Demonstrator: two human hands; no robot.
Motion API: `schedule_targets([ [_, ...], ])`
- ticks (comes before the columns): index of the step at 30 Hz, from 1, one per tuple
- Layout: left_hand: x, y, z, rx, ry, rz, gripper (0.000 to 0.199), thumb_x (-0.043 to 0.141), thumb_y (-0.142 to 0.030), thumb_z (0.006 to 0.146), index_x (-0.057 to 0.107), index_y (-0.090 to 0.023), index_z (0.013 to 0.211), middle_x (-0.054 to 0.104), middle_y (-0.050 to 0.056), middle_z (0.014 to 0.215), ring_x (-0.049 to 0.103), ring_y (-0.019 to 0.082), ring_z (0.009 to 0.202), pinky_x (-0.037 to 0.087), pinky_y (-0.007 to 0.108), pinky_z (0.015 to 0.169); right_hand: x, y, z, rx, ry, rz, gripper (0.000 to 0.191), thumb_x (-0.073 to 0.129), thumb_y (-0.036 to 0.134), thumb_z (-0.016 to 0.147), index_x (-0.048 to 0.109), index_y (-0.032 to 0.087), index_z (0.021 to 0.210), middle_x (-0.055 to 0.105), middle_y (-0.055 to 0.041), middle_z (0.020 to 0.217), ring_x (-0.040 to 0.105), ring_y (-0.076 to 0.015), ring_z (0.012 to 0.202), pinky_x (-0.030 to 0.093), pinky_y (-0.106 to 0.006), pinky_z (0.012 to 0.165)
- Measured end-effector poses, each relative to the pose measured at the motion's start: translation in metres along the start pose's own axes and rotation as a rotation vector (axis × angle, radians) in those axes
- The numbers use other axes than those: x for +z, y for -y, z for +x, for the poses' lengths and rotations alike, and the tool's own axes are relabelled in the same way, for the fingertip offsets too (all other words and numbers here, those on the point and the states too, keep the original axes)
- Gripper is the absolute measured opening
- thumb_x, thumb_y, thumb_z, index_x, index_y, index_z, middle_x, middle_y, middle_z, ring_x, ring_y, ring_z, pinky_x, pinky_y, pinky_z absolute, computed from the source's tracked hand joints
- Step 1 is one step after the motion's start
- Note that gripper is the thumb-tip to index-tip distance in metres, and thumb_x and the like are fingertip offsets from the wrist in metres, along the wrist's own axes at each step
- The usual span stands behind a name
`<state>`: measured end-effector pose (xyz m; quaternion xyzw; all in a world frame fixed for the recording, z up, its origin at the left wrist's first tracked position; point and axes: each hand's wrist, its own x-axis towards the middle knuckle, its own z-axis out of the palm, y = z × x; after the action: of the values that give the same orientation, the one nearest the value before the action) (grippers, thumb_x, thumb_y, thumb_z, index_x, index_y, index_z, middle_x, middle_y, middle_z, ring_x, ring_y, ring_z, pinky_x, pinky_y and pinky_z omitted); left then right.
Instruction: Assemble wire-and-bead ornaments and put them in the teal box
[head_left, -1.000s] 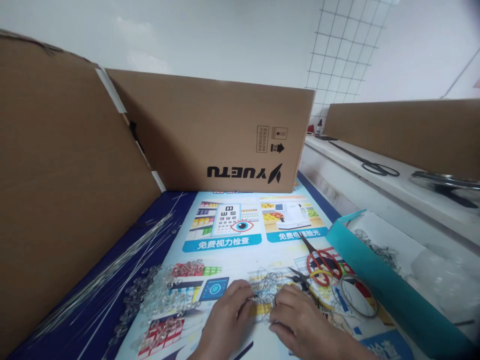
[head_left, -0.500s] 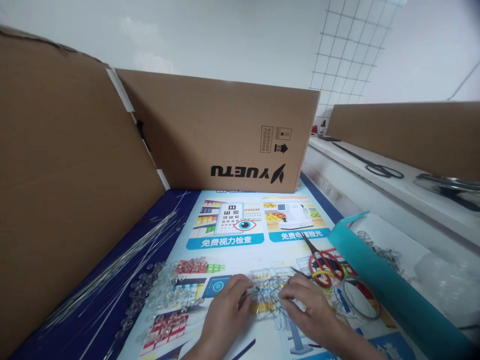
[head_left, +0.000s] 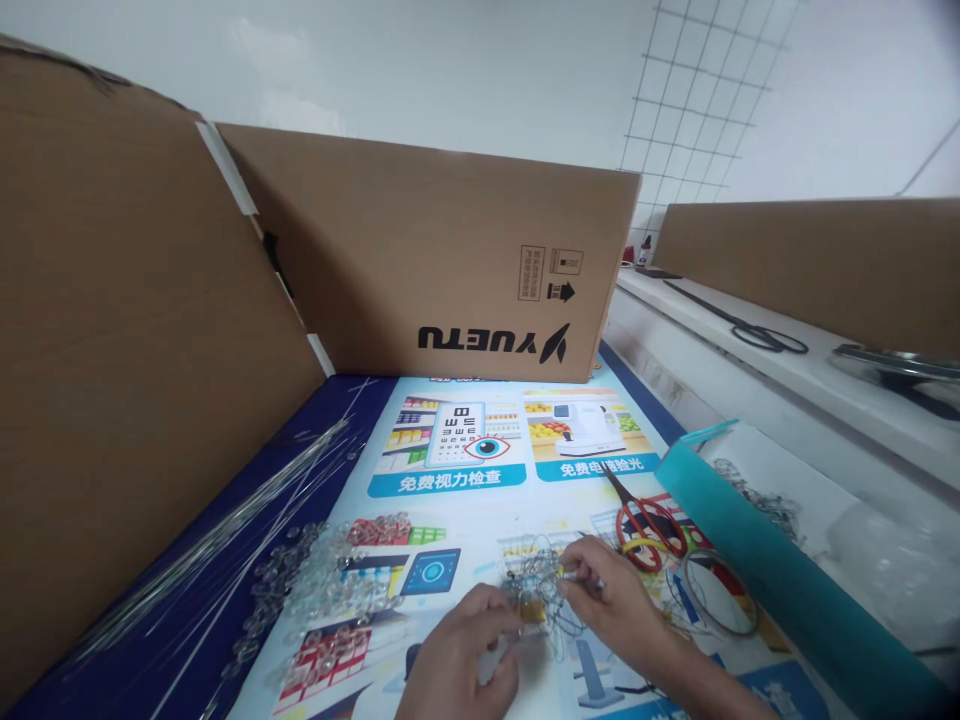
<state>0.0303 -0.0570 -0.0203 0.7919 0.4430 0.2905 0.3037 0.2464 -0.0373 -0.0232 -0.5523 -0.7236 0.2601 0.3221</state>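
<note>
A loose tangle of thin wire lies on the printed sheet between my two hands. My right hand is at the tangle's right side, thumb and fingers pinched on a strand of it. Below and left of the tangle is my left hand. Its thumb and index finger are curved but apart, with some blur at the fingertips, and I make out nothing held between them. To the right of my right hand lie red-handled scissors and a round coil of wire.
Many clear beads are spread at the left, beside a bundle of long thin wires. A teal box at the right contains more wire and a plastic bag. Cardboard panels stand behind and at the left.
My left hand has drawn down and back from the tangle, and its thumb and index finger have parted. My right hand has shifted slightly up, staying at the wire.
</note>
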Motion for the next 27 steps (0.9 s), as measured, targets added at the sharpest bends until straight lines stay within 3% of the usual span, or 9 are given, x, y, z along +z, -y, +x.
schedule_targets([
  [4, 0.006, 0.002, 0.002, -0.141, 0.028, -0.064, 0.011, 0.052, -0.02, 0.076, 0.063, -0.019, 0.074, 0.058, 0.003, 0.081, 0.055, 0.013, 0.061, 0.042, 0.022, 0.057, 0.003, 0.0, 0.0, -0.009, 0.011, 0.012, 0.011, 0.057, 0.014, 0.076, 0.056, 0.022, 0.084, 0.055, 0.0015, 0.076, 0.052, -0.0138, 0.067, 0.042, -0.024, 0.061],
  [9, 0.009, 0.01, 0.004, -0.226, -0.063, -0.209, 0.024, 0.048, -0.027, 0.083, 0.059, -0.018, 0.063, 0.056, 0.002, 0.072, 0.056, 0.016, 0.068, 0.04, 0.023, 0.061, 0.002, 0.004, -0.001, -0.048, -0.003, 0.007, 0.013, 0.056, 0.011, 0.076, 0.055, 0.021, 0.083, 0.056, 0.0008, 0.079, 0.053, -0.0136, 0.069, 0.043, -0.024, 0.063],
  [13, 0.006, 0.013, 0.004, -0.267, -0.063, -0.318, 0.027, 0.049, -0.03, 0.082, 0.054, -0.018, 0.059, 0.053, 0.001, 0.068, 0.053, 0.016, 0.069, 0.04, 0.024, 0.063, -0.002, 0.01, -0.003, -0.199, -0.059, -0.055, 0.012, 0.051, 0.009, 0.08, 0.055, 0.02, 0.081, 0.055, -0.0023, 0.082, 0.053, -0.0162, 0.077, 0.043, -0.028, 0.07],
  [18, 0.0, 0.011, 0.007, -0.327, -0.031, -0.404, 0.036, 0.047, -0.038, 0.084, 0.047, -0.018, 0.053, 0.049, 0.0, 0.063, 0.05, 0.016, 0.065, 0.038, 0.025, 0.062, -0.005, 0.017, -0.007, -0.364, 0.064, -0.208, 0.021, 0.045, 0.005, 0.082, 0.059, 0.02, 0.088, 0.05, -0.0047, 0.081, 0.05, -0.019, 0.081, 0.042, -0.031, 0.071],
  [22, -0.001, 0.012, 0.008, -0.369, -0.045, -0.469, 0.04, 0.047, -0.042, 0.083, 0.047, -0.018, 0.05, 0.05, 0.001, 0.062, 0.05, 0.016, 0.064, 0.038, 0.026, 0.061, -0.008, 0.024, -0.008, -0.372, 0.149, -0.252, 0.035, 0.041, -0.002, 0.075, 0.059, 0.02, 0.096, 0.049, -0.0059, 0.087, 0.048, -0.0202, 0.086, 0.041, -0.032, 0.074],
  [27, -0.001, 0.011, 0.009, -0.409, -0.027, -0.519, 0.041, 0.049, -0.045, 0.081, 0.051, -0.017, 0.051, 0.051, 0.002, 0.063, 0.049, 0.015, 0.061, 0.036, 0.024, 0.053, -0.01, 0.03, -0.006, -0.323, 0.201, -0.265, 0.03, 0.052, 0.006, 0.073, 0.058, 0.02, 0.098, 0.049, -0.0062, 0.094, 0.046, -0.0224, 0.092, 0.041, -0.035, 0.079],
])
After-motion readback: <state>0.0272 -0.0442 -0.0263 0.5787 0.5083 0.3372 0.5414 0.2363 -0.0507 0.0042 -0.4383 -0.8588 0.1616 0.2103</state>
